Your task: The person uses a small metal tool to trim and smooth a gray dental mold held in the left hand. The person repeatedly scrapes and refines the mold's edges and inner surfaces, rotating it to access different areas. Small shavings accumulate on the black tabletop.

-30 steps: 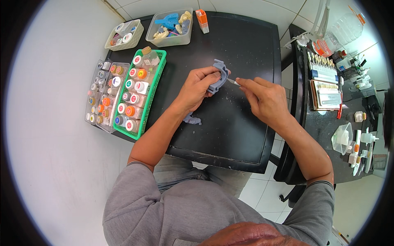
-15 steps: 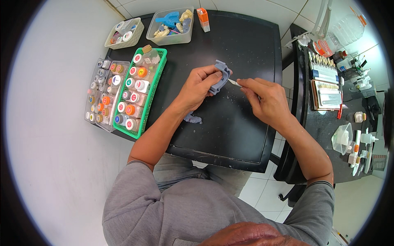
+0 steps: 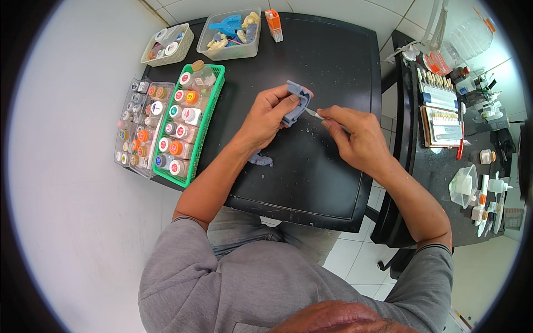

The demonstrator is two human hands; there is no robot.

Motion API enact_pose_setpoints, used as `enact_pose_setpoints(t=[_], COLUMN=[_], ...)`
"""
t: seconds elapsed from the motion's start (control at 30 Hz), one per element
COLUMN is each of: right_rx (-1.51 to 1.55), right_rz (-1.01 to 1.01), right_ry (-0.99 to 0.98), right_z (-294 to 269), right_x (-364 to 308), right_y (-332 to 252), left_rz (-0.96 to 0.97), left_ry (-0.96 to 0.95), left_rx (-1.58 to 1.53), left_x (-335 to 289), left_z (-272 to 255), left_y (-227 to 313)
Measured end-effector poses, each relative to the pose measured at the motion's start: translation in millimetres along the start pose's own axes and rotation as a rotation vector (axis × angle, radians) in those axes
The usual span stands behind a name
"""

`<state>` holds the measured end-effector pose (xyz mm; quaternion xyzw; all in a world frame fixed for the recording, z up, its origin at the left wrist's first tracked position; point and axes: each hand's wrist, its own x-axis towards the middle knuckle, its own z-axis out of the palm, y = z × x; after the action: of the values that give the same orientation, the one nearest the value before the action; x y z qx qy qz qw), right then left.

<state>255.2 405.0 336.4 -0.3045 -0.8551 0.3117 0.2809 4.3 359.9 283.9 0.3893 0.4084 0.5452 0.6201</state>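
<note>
My left hand [image 3: 270,117] grips a grey curved moulded piece [image 3: 295,100], held tilted just above the black table [image 3: 311,177]. In my right hand [image 3: 358,139] is a thin metal hand tool [image 3: 313,113], pinched between the fingers. Its tip touches the right edge of the grey piece. A second small grey piece [image 3: 260,160] lies on the table under my left wrist. Small pale chips are scattered on the tabletop around the hands.
A green basket [image 3: 206,119] of small capped bottles and a clear tray [image 3: 136,133] of more bottles sit at the left. Two clear tubs [image 3: 230,41] stand at the back. A side table [image 3: 444,161] at right carries shade-sample racks, bottles and containers.
Both hands stay at the same spot; the right hand has shifted slightly and the tool tip works along the grey piece's edge.
</note>
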Motion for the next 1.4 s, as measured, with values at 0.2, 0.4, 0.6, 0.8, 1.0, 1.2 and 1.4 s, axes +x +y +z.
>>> enact_pose_setpoints(t=[0.2, 0.4, 0.6, 0.8, 1.0, 1.2, 1.4], right_rx=[0.06, 0.117, 0.135, 0.199, 0.189, 0.211, 0.21], right_rz=[0.025, 0.067, 0.09, 0.097, 0.156, 0.194, 0.179], right_ry=[-0.01, -0.017, -0.025, -0.015, -0.054, -0.077, -0.053], right_z=[0.2, -8.5, -19.9, -18.7, -21.4, -21.7, -23.6], right_x=[-1.0, -3.9, -5.8, -8.9, -8.8, -9.7, -15.3], right_y=[0.8, 1.3, 2.3, 9.7, 3.3, 4.7, 7.2], left_rz=[0.057, 0.076, 0.078, 0.097, 0.129, 0.161, 0.21], left_ry=[0.031, 0.026, 0.071, 0.012, -0.008, -0.011, 0.017], left_rx=[0.062, 0.098, 0.105, 0.052, 0.047, 0.118, 0.146], left_x=[-0.4, 5.5, 8.1, 11.0, 9.1, 8.8, 6.5], left_z=[5.8, 16.1, 29.8, 27.3, 24.4, 29.3, 38.7], left_y=[-2.9, -4.2, -6.7, -12.5, -15.9, -11.2, -17.1])
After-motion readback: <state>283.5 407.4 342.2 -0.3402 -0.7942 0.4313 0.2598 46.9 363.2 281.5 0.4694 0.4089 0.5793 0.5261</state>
